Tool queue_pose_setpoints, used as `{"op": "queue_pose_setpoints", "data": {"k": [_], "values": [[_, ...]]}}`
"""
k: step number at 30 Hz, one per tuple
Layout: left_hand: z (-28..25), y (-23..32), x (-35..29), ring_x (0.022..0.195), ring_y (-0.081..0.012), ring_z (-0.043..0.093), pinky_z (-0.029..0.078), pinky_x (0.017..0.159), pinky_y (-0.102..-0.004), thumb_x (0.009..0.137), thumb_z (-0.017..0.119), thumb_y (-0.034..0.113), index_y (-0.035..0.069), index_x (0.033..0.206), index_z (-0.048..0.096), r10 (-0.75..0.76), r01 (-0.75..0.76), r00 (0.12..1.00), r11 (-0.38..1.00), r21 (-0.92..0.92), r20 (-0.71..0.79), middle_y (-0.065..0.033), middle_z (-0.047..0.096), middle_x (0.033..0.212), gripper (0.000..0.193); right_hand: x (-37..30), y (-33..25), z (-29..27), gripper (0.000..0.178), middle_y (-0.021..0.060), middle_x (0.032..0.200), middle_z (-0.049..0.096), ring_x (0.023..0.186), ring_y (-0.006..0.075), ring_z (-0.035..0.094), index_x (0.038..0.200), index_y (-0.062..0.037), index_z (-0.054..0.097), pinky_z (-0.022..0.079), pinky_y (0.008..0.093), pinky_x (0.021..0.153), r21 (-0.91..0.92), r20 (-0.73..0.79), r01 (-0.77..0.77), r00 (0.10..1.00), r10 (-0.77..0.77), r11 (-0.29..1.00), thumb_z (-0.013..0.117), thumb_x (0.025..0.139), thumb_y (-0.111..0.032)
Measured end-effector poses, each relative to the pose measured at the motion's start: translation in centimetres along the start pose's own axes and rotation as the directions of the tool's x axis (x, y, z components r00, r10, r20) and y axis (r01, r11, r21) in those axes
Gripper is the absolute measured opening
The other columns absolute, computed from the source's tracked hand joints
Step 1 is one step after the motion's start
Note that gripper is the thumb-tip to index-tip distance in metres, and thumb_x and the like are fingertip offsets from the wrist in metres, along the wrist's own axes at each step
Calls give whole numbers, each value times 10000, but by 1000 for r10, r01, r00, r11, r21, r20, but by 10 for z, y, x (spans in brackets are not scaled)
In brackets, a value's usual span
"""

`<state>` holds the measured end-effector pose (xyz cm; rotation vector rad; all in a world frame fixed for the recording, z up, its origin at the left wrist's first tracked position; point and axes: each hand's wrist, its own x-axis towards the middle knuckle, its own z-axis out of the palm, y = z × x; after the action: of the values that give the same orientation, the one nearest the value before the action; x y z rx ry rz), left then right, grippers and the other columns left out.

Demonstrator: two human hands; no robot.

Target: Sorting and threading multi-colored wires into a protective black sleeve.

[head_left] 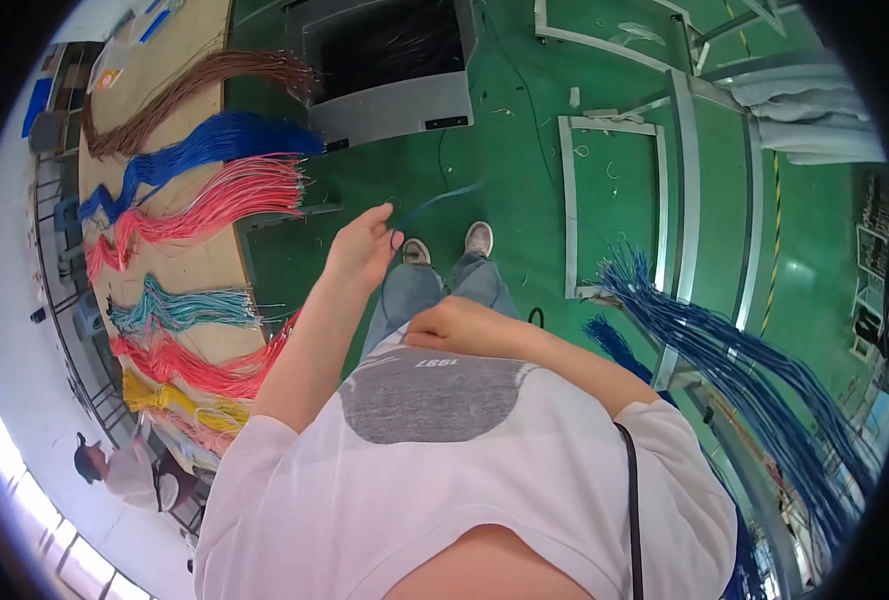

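Observation:
My left hand (362,246) is raised in front of my lap, its fingers curled around a thin blue wire (434,202). One end of that wire sticks out to the right over the floor, blurred; a small loop hangs by the fingertips. Held low against my shirt hem, my right hand (459,325) has its fingers bent inward. What they hold, if anything, is hidden. On the table to my left lie bundles of wires: brown (194,90), blue (214,140), pink-red (229,195), teal (189,308) and yellow (184,402).
The wooden table (199,248) runs along my left. Ahead stands a grey machine or bin (394,105) with a dark interior. To the right are metal frames (569,200) and long dark-blue wires (724,345) hanging over a rack. Another person (129,470) is at far left.

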<state>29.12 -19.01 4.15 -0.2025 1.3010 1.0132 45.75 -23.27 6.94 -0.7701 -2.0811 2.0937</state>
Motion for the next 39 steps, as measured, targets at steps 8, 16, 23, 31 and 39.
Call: {"op": "queue_pose_setpoints", "data": {"k": [8,16,23,31,39], "values": [[9,17,-45,552,-202,519,422,520,-267,849,456,210,6,857,565,-174,3,969,720,694,177,-41,561,650,231,55,29,-38,470,101,1010,520,851,170,515,1055,-10,459,362,339,797,970,20,-8,999,47,-243,346,867,-425],[-185,-23,-84,560,-232,544,426,538,-331,830,434,164,0,780,565,547,-219,825,84,972,139,-103,564,646,216,20,96,-218,95,0,544,339,494,119,370,897,13,446,377,234,478,779,-542,627,644,540,35,455,807,-19],[-405,-89,-51,623,-265,585,469,552,-355,752,508,165,21,758,592,294,289,919,-45,956,-264,-136,593,697,167,-89,126,-388,157,-20,492,208,417,79,212,736,-43,408,192,198,375,749,-639,628,599,482,212,374,876,-105],[-97,81,43,1070,-345,417,328,910,-389,792,502,260,-42,1115,435,479,-634,688,31,772,545,-230,458,1122,447,121,-12,-189,156,-23,504,192,438,74,201,682,-42,441,190,211,388,766,-634,621,689,352,165,451,824,-104],[-87,129,62,589,-148,431,364,566,-284,861,407,211,4,662,460,227,-505,826,704,499,516,-85,474,602,292,244,-11,-180,225,-19,513,225,426,80,192,768,-30,431,175,206,370,759,-471,630,705,530,-165,315,901,-169]]}}
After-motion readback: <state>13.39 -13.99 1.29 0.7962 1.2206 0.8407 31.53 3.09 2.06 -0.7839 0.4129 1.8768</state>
